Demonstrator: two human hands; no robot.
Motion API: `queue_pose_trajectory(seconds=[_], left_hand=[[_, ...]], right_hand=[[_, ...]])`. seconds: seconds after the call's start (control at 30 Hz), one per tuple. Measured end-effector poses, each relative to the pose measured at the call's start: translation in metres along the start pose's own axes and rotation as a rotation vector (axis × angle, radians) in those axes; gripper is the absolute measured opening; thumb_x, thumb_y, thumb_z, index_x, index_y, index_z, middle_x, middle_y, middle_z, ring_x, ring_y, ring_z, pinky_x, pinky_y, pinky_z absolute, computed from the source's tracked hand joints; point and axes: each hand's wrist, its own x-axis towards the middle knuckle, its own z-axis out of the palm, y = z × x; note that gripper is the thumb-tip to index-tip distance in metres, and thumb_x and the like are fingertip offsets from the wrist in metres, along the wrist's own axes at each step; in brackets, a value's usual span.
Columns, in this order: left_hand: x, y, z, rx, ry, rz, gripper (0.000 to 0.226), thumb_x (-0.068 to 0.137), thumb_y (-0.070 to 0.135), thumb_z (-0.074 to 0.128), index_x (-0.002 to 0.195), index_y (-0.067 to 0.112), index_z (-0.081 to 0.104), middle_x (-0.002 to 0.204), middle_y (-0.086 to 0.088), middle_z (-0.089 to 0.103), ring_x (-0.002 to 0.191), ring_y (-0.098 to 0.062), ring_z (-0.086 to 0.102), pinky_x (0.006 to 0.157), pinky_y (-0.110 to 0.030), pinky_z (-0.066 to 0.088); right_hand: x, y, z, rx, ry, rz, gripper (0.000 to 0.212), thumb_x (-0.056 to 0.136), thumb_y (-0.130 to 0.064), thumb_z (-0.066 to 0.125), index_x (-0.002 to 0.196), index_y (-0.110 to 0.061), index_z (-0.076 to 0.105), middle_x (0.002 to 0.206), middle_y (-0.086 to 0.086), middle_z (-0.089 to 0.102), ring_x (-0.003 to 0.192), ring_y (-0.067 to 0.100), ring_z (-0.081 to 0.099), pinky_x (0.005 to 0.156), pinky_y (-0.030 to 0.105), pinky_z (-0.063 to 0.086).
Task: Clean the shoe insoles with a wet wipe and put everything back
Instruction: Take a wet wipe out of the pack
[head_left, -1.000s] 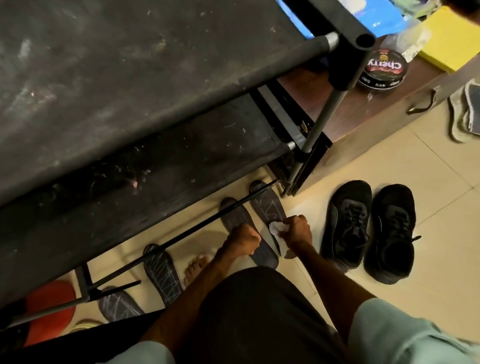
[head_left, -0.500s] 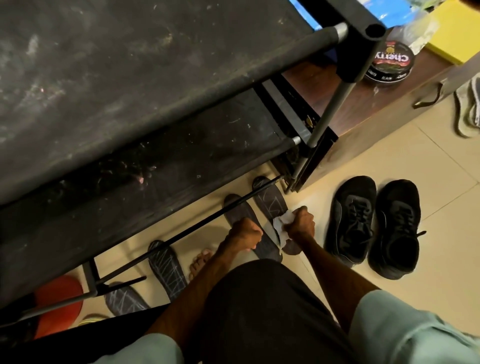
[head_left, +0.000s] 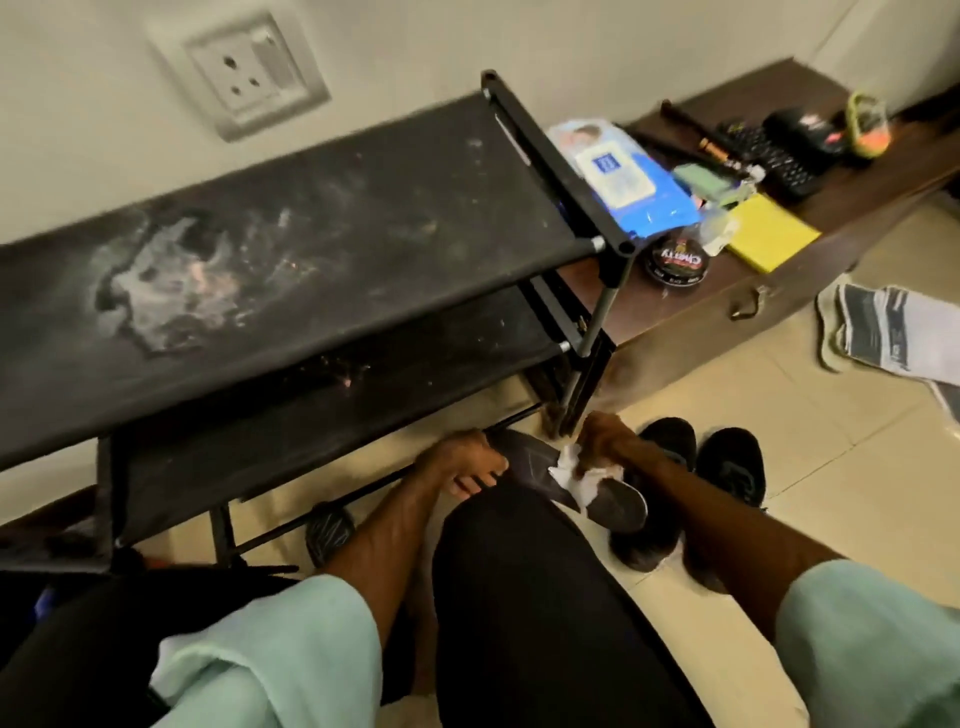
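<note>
Low in the frame's centre, a thin dark grey foam insole (head_left: 618, 509) sits between both hands. The left hand (head_left: 460, 465) curls round its upper end, and the right hand (head_left: 605, 441) pinches a crumpled white wet wipe (head_left: 574, 480) against it. It looks light and floppy, so it is best gripped at one end.

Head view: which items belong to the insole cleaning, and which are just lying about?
In use: insole held by the left hand, wet wipe in the right hand, other insole on the floor, black shoes, wipes pack.
Lying about: polish tin, yellow pad, striped cloth.
</note>
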Motion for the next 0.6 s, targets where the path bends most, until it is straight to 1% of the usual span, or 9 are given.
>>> queue_pose_trajectory(seconds=[0.03,0.07,0.1,0.13,0.2,0.3,0.37,0.47,0.6], left_hand=[[-0.023,0.005,-0.008,0.032,-0.037,-0.005,0.036,0.104,0.035,0.050,0.125,0.010,0.063,0.120,-0.007,0.068,0.098,-0.021,0.065,0.070,-0.030,0.052],[-0.047,0.010,-0.015,0.058,-0.064,-0.015,0.037,0.105,0.038,0.046,0.126,0.012,0.062,0.117,-0.007,0.067,0.092,-0.018,0.063,0.066,-0.029,0.049],[-0.071,0.014,-0.022,0.070,-0.079,-0.014,0.037,0.107,0.039,0.043,0.125,0.013,0.061,0.110,-0.005,0.065,0.086,-0.016,0.060,0.065,-0.029,0.048],[-0.094,0.017,-0.030,0.084,-0.077,-0.007,0.036,0.107,0.040,0.042,0.123,0.014,0.060,0.103,-0.003,0.064,0.082,-0.015,0.059,0.065,-0.029,0.049],[-0.136,0.016,-0.043,0.081,-0.057,0.023,0.038,0.106,0.041,0.046,0.119,0.010,0.063,0.101,-0.005,0.066,0.086,-0.018,0.064,0.069,-0.032,0.055],[-0.195,0.003,-0.064,0.003,-0.040,0.048,0.050,0.100,0.045,0.056,0.121,0.000,0.065,0.116,-0.016,0.072,0.104,-0.031,0.072,0.086,-0.043,0.060],[-0.235,-0.006,-0.076,-0.026,0.014,0.095,0.057,0.096,0.050,0.061,0.120,-0.002,0.065,0.112,-0.020,0.073,0.102,-0.034,0.073,0.092,-0.047,0.058],[-0.295,-0.020,-0.092,-0.053,0.118,0.158,0.065,0.092,0.056,0.064,0.117,-0.005,0.065,0.103,-0.022,0.075,0.096,-0.033,0.075,0.093,-0.045,0.058],[-0.354,-0.046,-0.122,-0.146,0.366,0.185,0.070,0.087,0.058,0.068,0.113,-0.007,0.063,0.095,-0.022,0.076,0.085,-0.031,0.076,0.087,-0.041,0.061]], right_hand=[[-0.009,-0.008,-0.018,-0.073,-0.006,-0.056,0.045,0.091,-0.015,0.074,0.130,0.001,0.060,0.125,0.012,0.061,0.085,0.014,0.058,0.051,0.008,0.048],[-0.016,-0.018,-0.037,-0.159,-0.008,-0.113,0.049,0.087,-0.028,0.076,0.127,-0.003,0.063,0.125,0.014,0.064,0.081,0.011,0.061,0.064,0.015,0.058],[-0.044,-0.033,-0.055,-0.189,-0.064,-0.109,0.058,0.078,-0.043,0.081,0.123,-0.009,0.067,0.128,0.015,0.065,0.079,0.007,0.064,0.078,0.024,0.061],[-0.084,-0.059,-0.071,-0.233,-0.113,-0.084,0.066,0.070,-0.050,0.084,0.121,-0.011,0.068,0.131,0.015,0.065,0.082,0.006,0.064,0.088,0.026,0.058],[-0.157,-0.108,-0.097,-0.648,-0.140,-0.179,0.065,0.077,-0.043,0.085,0.129,-0.007,0.066,0.130,0.010,0.064,0.099,0.016,0.062,0.089,0.027,0.048],[-0.250,-0.171,-0.133,-0.877,-0.052,-0.292,0.052,0.087,-0.041,0.079,0.128,-0.010,0.069,0.122,0.008,0.067,0.107,0.024,0.064,0.090,0.031,0.049],[-0.296,-0.197,-0.153,-0.912,0.027,-0.335,0.047,0.088,-0.040,0.079,0.124,-0.011,0.072,0.116,0.008,0.069,0.105,0.025,0.065,0.082,0.030,0.048],[-0.357,-0.234,-0.181,-0.932,0.157,-0.457,0.037,0.086,-0.037,0.081,0.111,-0.010,0.077,0.093,0.006,0.066,0.089,0.023,0.062,0.074,0.028,0.043],[-0.398,-0.269,-0.209,-0.808,0.264,-0.586,0.028,0.082,-0.031,0.085,0.101,-0.012,0.081,0.095,0.009,0.075,0.091,0.026,0.069,0.080,0.037,0.055]])
